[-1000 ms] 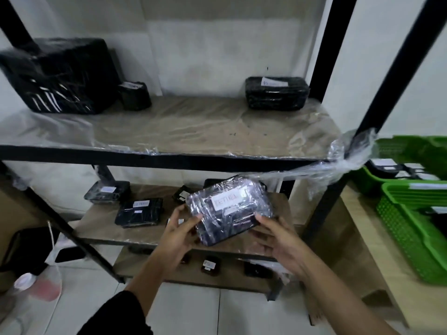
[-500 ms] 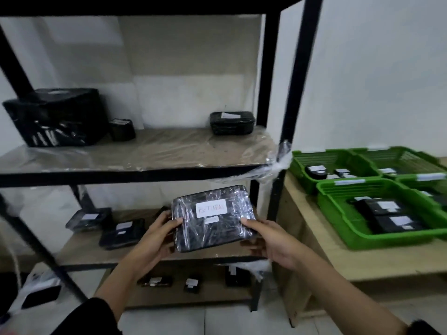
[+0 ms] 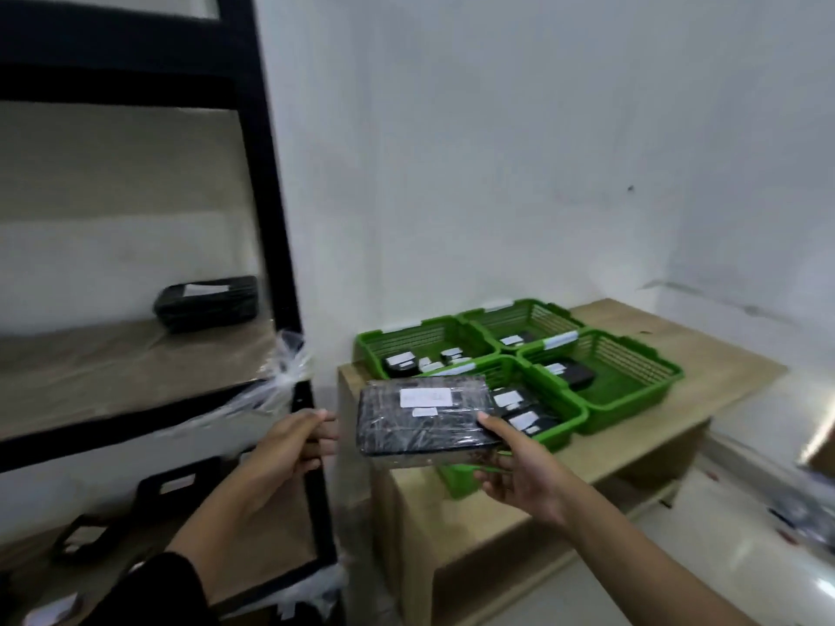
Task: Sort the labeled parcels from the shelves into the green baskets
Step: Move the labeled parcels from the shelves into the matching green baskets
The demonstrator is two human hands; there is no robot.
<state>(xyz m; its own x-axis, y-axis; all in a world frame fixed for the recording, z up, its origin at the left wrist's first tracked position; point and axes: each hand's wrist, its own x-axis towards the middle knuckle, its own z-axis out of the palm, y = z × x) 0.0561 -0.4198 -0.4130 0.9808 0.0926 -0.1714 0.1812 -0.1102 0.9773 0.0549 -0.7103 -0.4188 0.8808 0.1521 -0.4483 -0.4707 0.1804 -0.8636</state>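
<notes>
while the right hand point(image 3: 519, 472) carries the parcel point(image 3: 424, 413) alone, thumb pressed on its top near the right edge and the other fingers curled beneath, the left hand point(image 3: 289, 449) hangs just beside the parcel's left edge, apart from it, fingers loosely bent and holding nothing. to do this step well, i judge the one-sided grip is the weak point: the slick plastic wrap could slide against the thumb, so keep the pinch firm and the parcel level, or bring the left hand back under the free end. read the white label point(image 3: 425, 397) against the tags on the green baskets point(image 3: 632, 390) before lowering; its writing is too blurred to make out. the parcel is in the air over the near-left basket's front rim, above the wooden table point(image 3: 705, 354), to the right of the black shelf post point(image 3: 311, 445). it lies flat, label face up, long axis running left to right across the view. lowering it flat rather than dropping it should keep the parcels already inside from shifting.
</notes>
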